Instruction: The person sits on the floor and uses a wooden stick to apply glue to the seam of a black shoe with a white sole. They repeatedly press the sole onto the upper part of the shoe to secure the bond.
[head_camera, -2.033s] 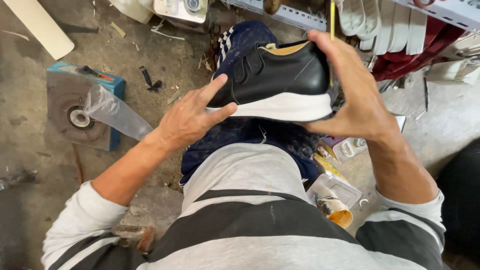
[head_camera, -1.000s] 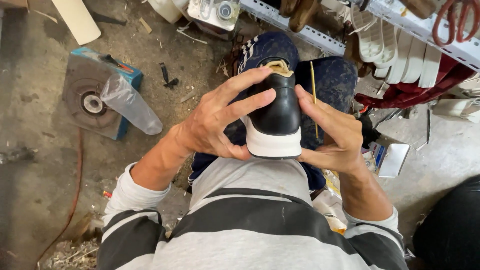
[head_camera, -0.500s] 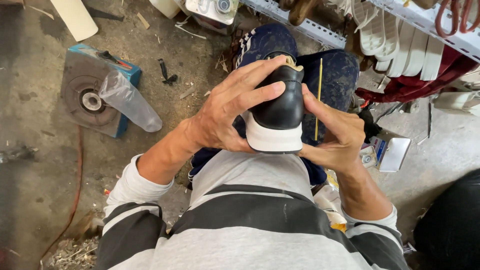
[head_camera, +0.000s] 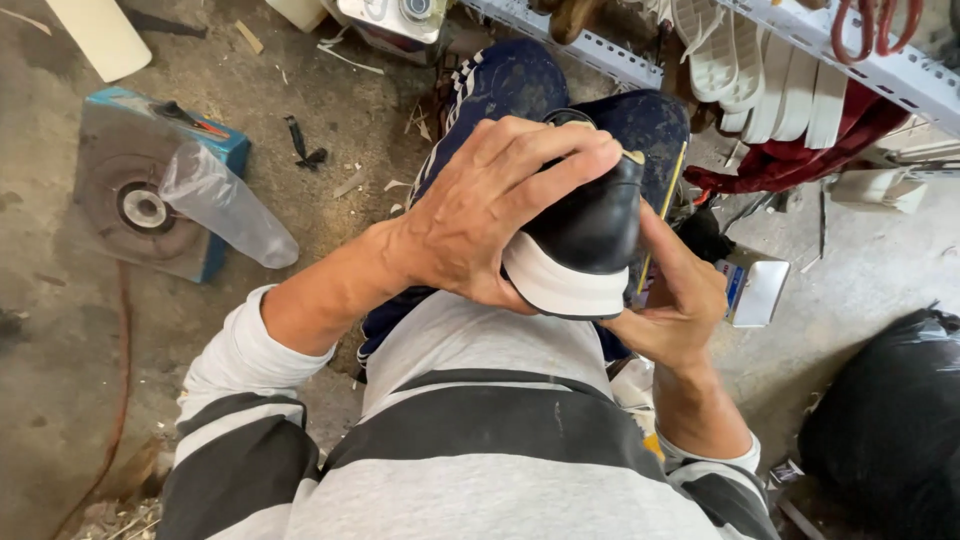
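Black shoe (head_camera: 590, 225) with a white sole is held over the lap, heel end toward the body, gripped from above by the left hand (head_camera: 480, 215) with fingers curled around it. Compared with half a second ago, the left fingers are wrapped further across the upper. The right hand (head_camera: 670, 305) is pressed against the shoe's right side, fingers pinched on a thin yellow stick (head_camera: 662, 205).

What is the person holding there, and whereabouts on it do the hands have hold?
A black shoe with a white sole. The left hand wraps over its upper; the right hand supports the side by the sole, with a thin yellow stick alongside.
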